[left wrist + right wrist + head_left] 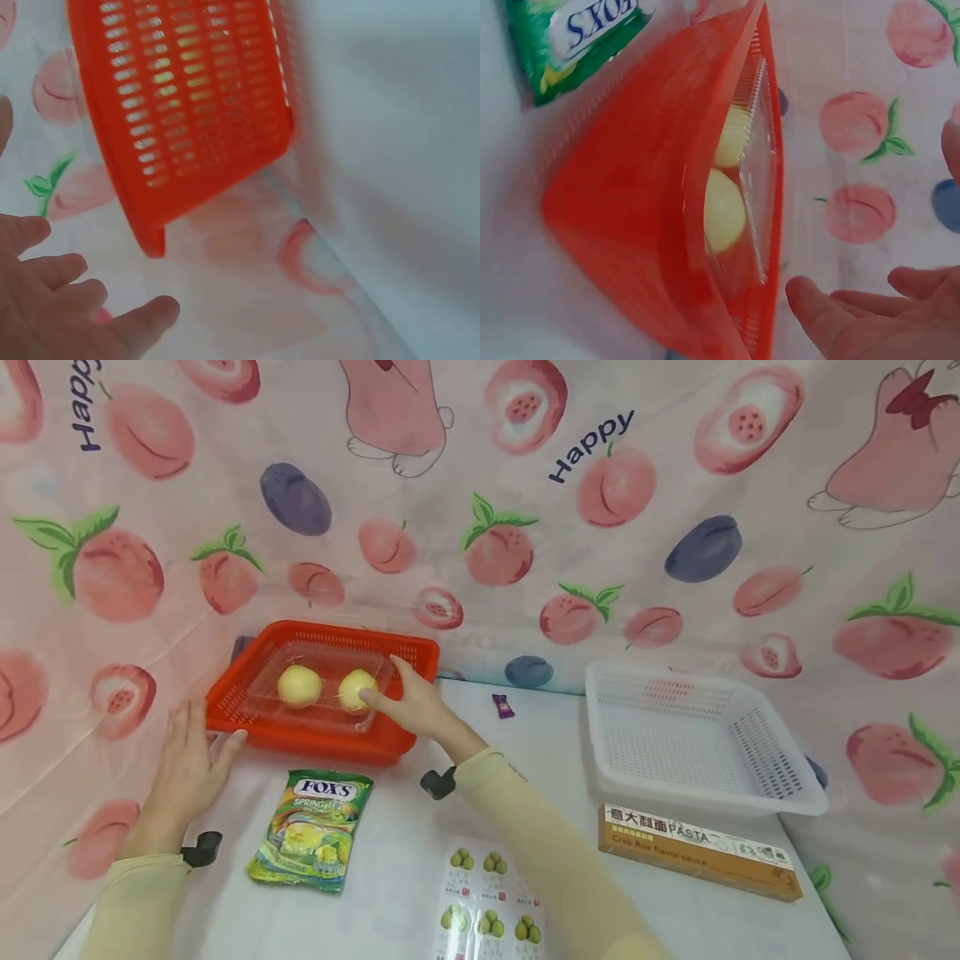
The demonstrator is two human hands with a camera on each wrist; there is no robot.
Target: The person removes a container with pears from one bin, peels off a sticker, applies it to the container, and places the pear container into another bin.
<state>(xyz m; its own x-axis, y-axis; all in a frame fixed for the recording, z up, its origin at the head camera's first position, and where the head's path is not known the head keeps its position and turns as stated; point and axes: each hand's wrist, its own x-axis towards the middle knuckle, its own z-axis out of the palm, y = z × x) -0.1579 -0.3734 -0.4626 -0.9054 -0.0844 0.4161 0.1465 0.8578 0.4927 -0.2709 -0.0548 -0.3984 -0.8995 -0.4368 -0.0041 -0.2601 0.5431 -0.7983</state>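
A clear plastic box [330,667] with two pale yellow round fruits [299,685] in it sits inside the red basket [322,742]. Over the basket's right side, my right hand [420,700] is held with thumb and fingers spread, overlapping the box's edge in the head view. The right wrist view shows that hand [885,315] apart from the red rim, nothing in its grasp. At the basket's front left corner is my left hand [183,768], fingers extended and thumb out. A gap separates this hand [67,300] from the basket in the left wrist view.
In front of the red basket lies a green Fox's candy bag [311,831]. A small purple wrapped candy [503,706] is right of it. Farther right stand a white basket [690,785] and a pasta box [697,852]. A pear sticker sheet [480,893] lies near the front.
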